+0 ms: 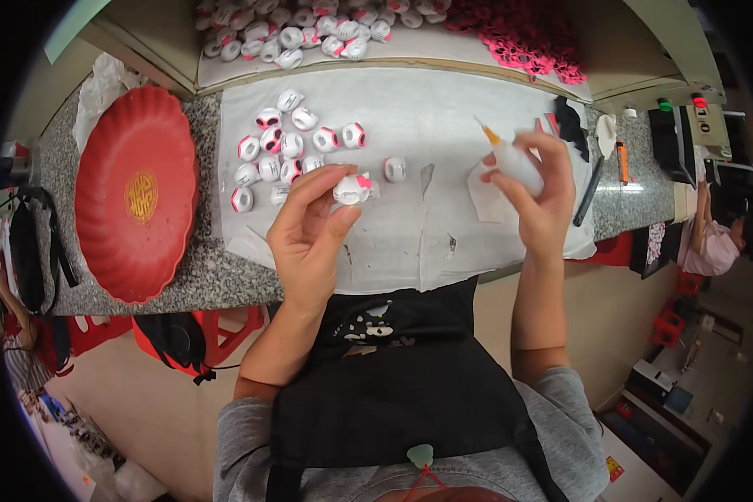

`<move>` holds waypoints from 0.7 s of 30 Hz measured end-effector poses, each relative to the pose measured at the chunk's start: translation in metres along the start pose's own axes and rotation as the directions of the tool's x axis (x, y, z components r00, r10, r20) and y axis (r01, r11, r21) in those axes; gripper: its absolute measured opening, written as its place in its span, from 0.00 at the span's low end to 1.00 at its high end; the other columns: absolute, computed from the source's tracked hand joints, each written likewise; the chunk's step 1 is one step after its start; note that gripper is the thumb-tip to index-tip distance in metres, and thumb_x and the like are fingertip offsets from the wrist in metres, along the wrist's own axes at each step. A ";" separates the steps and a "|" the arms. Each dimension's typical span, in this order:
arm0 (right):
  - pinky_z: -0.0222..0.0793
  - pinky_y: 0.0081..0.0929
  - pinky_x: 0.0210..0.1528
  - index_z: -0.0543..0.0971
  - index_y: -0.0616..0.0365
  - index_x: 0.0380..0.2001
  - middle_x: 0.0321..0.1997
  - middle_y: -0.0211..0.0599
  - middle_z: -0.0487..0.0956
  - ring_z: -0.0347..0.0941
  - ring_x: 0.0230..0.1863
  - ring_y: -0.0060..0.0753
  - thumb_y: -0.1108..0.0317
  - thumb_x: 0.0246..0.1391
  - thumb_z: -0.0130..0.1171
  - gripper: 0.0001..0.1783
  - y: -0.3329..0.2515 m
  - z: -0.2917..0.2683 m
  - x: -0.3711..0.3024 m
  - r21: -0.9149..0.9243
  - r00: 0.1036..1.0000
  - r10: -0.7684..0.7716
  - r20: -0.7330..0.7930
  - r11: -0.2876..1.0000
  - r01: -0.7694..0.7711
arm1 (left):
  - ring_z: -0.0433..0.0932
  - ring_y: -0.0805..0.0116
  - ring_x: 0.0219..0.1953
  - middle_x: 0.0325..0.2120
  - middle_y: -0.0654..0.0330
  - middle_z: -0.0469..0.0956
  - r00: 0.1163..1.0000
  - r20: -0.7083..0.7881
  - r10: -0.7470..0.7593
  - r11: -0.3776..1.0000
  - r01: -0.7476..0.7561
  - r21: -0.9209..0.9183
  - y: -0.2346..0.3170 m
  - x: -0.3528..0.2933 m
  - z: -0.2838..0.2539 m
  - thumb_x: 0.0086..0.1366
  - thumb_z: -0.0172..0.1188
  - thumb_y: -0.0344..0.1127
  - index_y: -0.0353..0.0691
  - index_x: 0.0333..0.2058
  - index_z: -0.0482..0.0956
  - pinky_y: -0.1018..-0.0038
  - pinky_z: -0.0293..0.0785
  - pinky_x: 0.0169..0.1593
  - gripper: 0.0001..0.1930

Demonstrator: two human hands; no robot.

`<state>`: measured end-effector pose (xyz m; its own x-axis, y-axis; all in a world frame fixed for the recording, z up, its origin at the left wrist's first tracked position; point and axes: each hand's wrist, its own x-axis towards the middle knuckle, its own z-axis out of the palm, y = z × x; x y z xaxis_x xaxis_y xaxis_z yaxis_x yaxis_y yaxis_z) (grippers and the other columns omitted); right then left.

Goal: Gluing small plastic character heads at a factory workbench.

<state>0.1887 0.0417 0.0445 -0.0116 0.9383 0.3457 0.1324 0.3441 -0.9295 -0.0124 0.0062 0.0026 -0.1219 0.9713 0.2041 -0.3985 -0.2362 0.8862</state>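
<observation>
My left hand pinches a small white toy head with a pink bow between thumb and fingertips, above the white sheet. My right hand is wrapped round a white squeeze bottle, whose orange-based thin nozzle points up and to the left. Bottle and toy head are well apart. Left of centre on the sheet lie several more white toy heads, some with pink and black parts. A single white toy head sits apart from them, between my hands.
A large red scalloped tray stands at the left on the granite counter. On the back shelf are a heap of white toy heads and a pile of pink parts. An orange-handled tool and a black pen-like tool lie at the right.
</observation>
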 end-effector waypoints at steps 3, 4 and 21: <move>0.68 0.19 0.26 0.62 0.62 0.28 0.27 0.38 0.66 0.68 0.28 0.26 0.81 0.37 0.50 0.12 0.020 -0.019 0.037 -0.054 0.989 0.122 0.079 0.992 -0.118 | 0.65 0.66 0.43 0.39 0.53 0.65 1.000 0.009 -0.019 1.000 0.019 0.017 0.001 -0.001 0.000 0.47 0.53 0.20 0.31 0.38 0.66 0.75 0.60 0.46 0.16; 0.67 0.18 0.26 0.63 0.63 0.29 0.26 0.35 0.66 0.68 0.29 0.24 0.81 0.38 0.49 0.11 0.030 -0.027 0.050 -0.056 0.986 0.136 0.098 0.990 -0.131 | 0.65 0.67 0.43 0.38 0.54 0.65 1.000 0.006 -0.027 1.000 0.027 0.000 -0.001 -0.001 0.001 0.47 0.53 0.20 0.31 0.38 0.66 0.75 0.60 0.46 0.16; 0.62 0.33 0.27 0.71 0.57 0.25 0.23 0.41 0.71 0.68 0.27 0.43 0.74 0.33 0.55 0.09 0.083 -0.033 0.130 -0.864 0.942 -0.203 0.267 0.383 0.327 | 0.65 0.71 0.41 0.38 0.56 0.66 0.999 0.009 -0.047 0.998 0.047 0.052 -0.001 0.002 0.006 0.47 0.53 0.21 0.32 0.38 0.67 0.77 0.61 0.44 0.16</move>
<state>0.2312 0.1909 0.0167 -0.3023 0.8236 0.4799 0.9032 0.4084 -0.1319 -0.0065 0.0084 0.0050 -0.0951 0.9816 0.1657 -0.3556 -0.1890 0.9153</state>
